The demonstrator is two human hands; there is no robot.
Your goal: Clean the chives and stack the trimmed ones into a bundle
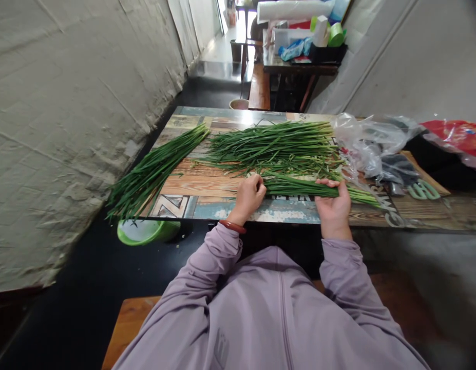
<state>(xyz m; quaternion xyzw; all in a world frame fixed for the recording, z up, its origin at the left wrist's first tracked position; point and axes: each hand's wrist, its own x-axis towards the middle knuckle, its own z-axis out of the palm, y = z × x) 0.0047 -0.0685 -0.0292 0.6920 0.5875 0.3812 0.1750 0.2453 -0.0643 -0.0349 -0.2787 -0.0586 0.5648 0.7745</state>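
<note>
A slim bundle of garlic chives [299,187] lies across my right hand [333,205], whose fingers wrap round it near the pale stem ends. At the leafy end of the same bundle, my left hand [251,194] is closed with fingertips pinched together; whatever sits between them is too small to make out. Just beyond my hands spreads a large pile of garlic chives [274,144], with loose trimmed bits [310,165] along its near side. Another chive bunch [160,167] rests at the table's left end, its leaf tips hanging over the edge.
Clear plastic bags [370,141], green-handled scissors [423,190] and a red package [457,136] lie on the table's right side. Below the left corner stands a green basin [145,232]. A rough wall [68,128] runs along the left. Farther back is a cluttered table [287,66].
</note>
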